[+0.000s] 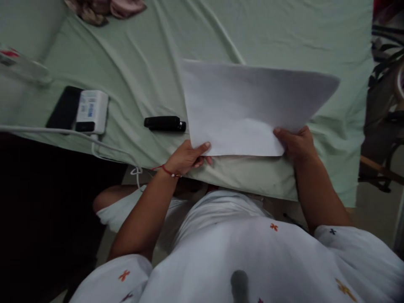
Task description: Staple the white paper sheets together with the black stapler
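Note:
A blank white sheet of paper (246,105) is held up over the near edge of a bed covered with a pale green sheet (142,54). My left hand (186,158) pinches its near left corner, thumb on top; a red thread circles that wrist. My right hand (295,143) grips the near right corner, thumb on the paper. The far edge of the paper curves upward, above the bed. A small black stapler-like object (164,123) lies on the bed just left of the paper.
A white power bank (92,111) and a black phone (65,107) lie at the left, with a white cable (94,143) trailing off the bed edge. Crumpled cloth (104,8) sits at the far edge. Furniture and dark clutter (385,105) stand at the right.

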`<action>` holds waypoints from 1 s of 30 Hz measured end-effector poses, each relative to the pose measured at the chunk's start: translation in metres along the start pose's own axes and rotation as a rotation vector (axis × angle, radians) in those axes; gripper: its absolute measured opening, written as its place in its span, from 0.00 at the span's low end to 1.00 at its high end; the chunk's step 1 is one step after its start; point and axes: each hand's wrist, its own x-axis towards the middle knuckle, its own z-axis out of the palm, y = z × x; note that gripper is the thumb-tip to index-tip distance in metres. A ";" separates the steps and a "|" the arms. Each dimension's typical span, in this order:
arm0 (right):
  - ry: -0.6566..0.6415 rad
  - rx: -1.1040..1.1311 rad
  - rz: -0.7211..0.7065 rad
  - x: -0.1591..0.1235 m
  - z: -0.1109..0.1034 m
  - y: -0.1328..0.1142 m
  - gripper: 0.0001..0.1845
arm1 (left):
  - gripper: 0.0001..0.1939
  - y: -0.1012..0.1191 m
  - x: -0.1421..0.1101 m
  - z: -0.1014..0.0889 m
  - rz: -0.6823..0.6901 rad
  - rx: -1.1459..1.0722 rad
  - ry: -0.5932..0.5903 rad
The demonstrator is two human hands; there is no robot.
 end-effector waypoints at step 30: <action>-0.105 -0.127 0.028 0.003 -0.011 0.001 0.21 | 0.28 0.005 -0.004 0.018 -0.020 -0.121 0.147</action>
